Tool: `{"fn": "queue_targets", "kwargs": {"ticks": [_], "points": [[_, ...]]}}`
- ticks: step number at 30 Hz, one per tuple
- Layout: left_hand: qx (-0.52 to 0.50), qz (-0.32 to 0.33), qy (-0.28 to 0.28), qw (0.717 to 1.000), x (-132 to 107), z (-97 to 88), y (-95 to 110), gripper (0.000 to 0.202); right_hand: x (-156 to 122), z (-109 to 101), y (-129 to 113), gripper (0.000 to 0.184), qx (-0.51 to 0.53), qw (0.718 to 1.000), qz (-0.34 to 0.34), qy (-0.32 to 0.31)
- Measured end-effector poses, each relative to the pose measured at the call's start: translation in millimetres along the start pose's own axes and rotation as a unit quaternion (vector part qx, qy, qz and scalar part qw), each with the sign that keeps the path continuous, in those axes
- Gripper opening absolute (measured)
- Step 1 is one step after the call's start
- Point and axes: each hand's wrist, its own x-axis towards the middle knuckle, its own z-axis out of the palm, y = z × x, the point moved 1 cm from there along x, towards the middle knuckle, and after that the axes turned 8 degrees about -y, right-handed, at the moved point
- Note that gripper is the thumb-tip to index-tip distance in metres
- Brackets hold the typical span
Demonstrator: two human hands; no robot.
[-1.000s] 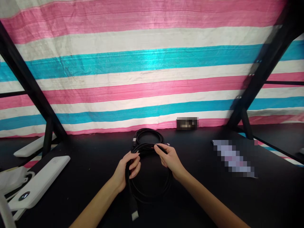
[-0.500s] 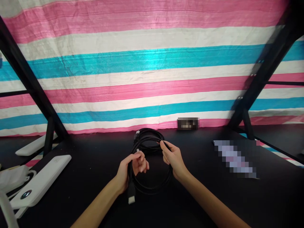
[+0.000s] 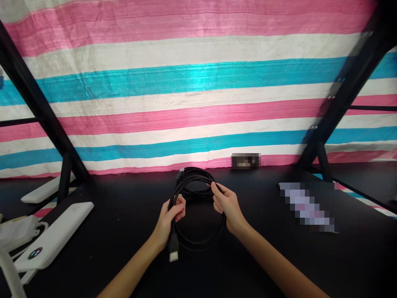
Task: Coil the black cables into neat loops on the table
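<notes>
Between my hands is a black HDMI-type cable [image 3: 198, 247] wound into a loose coil. My left hand [image 3: 169, 217] is closed round the coil's left side, thumb over the strands. The cable's plug [image 3: 174, 250], with a pale metal tip, hangs just below that hand. My right hand [image 3: 228, 205] pinches the strands at the coil's upper right, thumb on top. Behind the held coil, another coiled black cable [image 3: 194, 169] lies on the table, with a plug [image 3: 180, 175] at its left; the two overlap in view, and I cannot tell whether they touch.
On the left of the black table [image 3: 124, 256] lie a white power bank [image 3: 58, 236] and a white adapter [image 3: 20, 231] with a cord. A blurred-out flat item [image 3: 307, 207] lies right; a small dark box [image 3: 246, 161] stands at the back. Black frame legs [image 3: 65, 178] flank the workspace.
My left hand has closed its fingers round the coil, where they were looser before. The hanging plug has shifted slightly right and up. My right hand keeps its pinch, almost unmoved.
</notes>
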Motion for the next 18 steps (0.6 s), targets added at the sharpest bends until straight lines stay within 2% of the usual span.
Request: {"fn": "queue_targets", "kwargs": {"ticks": [4,7,12,18], "points": [[0.126,0.046,0.085,0.987,-3.3,0.9,4.3,0.018,1.1,-1.9,0.0,0.04,0.025,1.0,-0.005,0.0],[0.191,0.055,0.135,0.971,-4.3,0.2,6.0,0.018,2.5,-3.1,-1.5,0.04,0.033,0.999,0.001,-0.007],[0.195,0.053,0.164,0.966,-3.8,-2.6,7.3,0.019,3.8,-3.0,-6.0,0.038,0.054,0.996,0.039,-0.062],[0.118,0.042,0.179,0.976,-2.7,1.6,6.0,0.02,1.0,0.5,-4.0,0.036,0.038,0.993,0.061,-0.089]]}}
